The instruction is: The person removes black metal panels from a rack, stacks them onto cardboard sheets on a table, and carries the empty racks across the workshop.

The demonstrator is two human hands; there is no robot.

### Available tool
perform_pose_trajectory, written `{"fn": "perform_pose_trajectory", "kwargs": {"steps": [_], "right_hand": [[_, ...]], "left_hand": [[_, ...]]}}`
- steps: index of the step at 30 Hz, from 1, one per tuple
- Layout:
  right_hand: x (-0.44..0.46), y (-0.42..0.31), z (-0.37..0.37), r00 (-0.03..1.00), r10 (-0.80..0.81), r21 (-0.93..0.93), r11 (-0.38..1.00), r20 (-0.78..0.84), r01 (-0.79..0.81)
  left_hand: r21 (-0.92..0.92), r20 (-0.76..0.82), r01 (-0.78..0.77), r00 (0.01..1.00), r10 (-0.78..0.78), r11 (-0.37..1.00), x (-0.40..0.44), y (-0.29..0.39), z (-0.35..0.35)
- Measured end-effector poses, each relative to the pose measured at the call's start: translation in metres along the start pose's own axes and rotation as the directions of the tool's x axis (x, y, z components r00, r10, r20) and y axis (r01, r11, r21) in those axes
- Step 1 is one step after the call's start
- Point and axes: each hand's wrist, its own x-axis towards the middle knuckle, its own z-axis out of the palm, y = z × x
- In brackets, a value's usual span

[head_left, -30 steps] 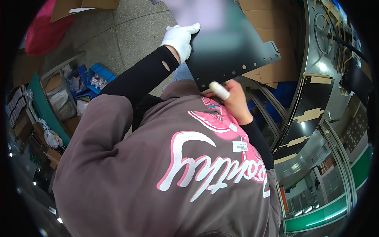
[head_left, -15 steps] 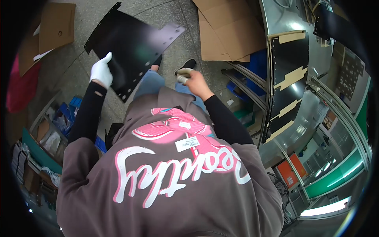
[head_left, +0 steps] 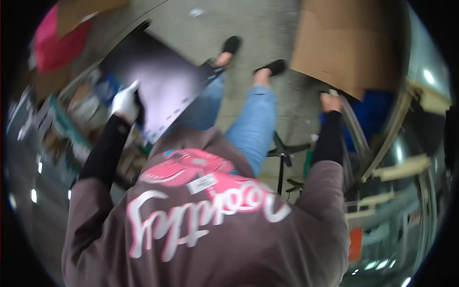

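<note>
Grey-brown hoodie [head_left: 215,263] above a grey floor [head_left: 260,28], brown cardboard [head_left: 344,43] at the right, a dark panel [head_left: 158,67] at the left.
The panel is tilted in front of the hoodie's left side, overlapping the left leg of the blue jeans [head_left: 256,126], with a pale sheen and small dark marks along its lower edge. A black chair base [head_left: 285,150] stands right of the jeans; two black shoes [head_left: 276,67] are on the floor. The white-gloved left hand [head_left: 125,103] has its fingers clamped on the panel's left edge. The right hand [head_left: 331,101] is near the cardboard, well apart from the panel; its fingers look curled, but whether they grip anything I cannot tell.
</note>
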Motion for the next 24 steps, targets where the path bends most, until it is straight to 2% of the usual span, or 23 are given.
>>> {"fn": "perform_pose_trajectory", "kwargs": {"steps": [1,2,3,4,5,6,9,12,15,17,19,21,24], "right_hand": [[0.004,-0.020,0.010,0.956,0.291,0.347,0.900,-0.027,-0.264],[0.006,-0.036,0.020,0.957,0.289,0.274,0.922,-0.011,-0.275],[0.024,-0.030,0.017,0.948,0.232,0.436,0.846,0.219,-0.308],[0.032,-0.031,0.022,0.947,0.274,0.421,0.849,0.166,-0.319],[0.037,-0.039,0.027,0.913,0.402,0.361,0.844,0.063,-0.397],[0.041,-0.041,0.030,0.911,0.409,0.334,0.853,0.050,-0.401],[0.068,-0.023,0.016,0.923,0.384,0.264,0.888,0.032,-0.378],[0.063,-0.027,0.007,0.953,0.301,0.205,0.931,0.032,-0.301],[0.016,-0.062,0.020,0.935,0.353,0.221,0.913,-0.006,-0.343],[0.028,-0.065,0.020,0.943,0.325,0.233,0.914,0.066,-0.331],[0.059,-0.051,0.028,0.936,0.324,0.237,0.907,0.140,-0.349],[0.100,-0.029,0.019,0.938,0.332,0.115,0.933,0.096,-0.342],[0.087,-0.019,0.004,0.949,0.316,0.018,0.949,0.006,-0.316]], "left_hand": [[0.646,0.052,-0.289,0.940,0.338,0.706,-0.039,0.071,-0.009],[0.651,0.011,-0.248,0.948,0.318,0.717,-0.039,0.068,0.000],[0.326,-0.134,-0.118,0.976,0.170,0.938,-0.022,0.022,0.014],[-0.161,-0.226,0.233,0.937,-0.266,0.959,-0.034,0.056,0.016],[-0.622,-0.109,0.443,0.768,-0.631,0.646,-0.037,0.093,0.026],[-0.620,-0.123,0.454,0.748,-0.652,0.639,-0.040,0.091,0.031],[-0.630,-0.152,0.295,0.861,-0.486,0.719,-0.044,0.084,0.045],[-0.647,-0.120,0.283,0.879,-0.462,0.708,-0.053,0.095,0.048],[-0.651,-0.089,0.287,0.890,-0.446,0.702,-0.064,0.113,0.040],[-0.622,-0.064,0.326,0.885,-0.461,0.712,-0.067,0.122,0.031],[-0.642,-0.145,0.241,0.894,-0.424,0.728,-0.062,0.114,0.029],[-0.647,-0.231,0.108,0.916,-0.329,0.754,-0.058,0.102,0.033],[-0.619,-0.248,0.133,0.902,-0.354,0.774,-0.053,0.082,0.027]]}}
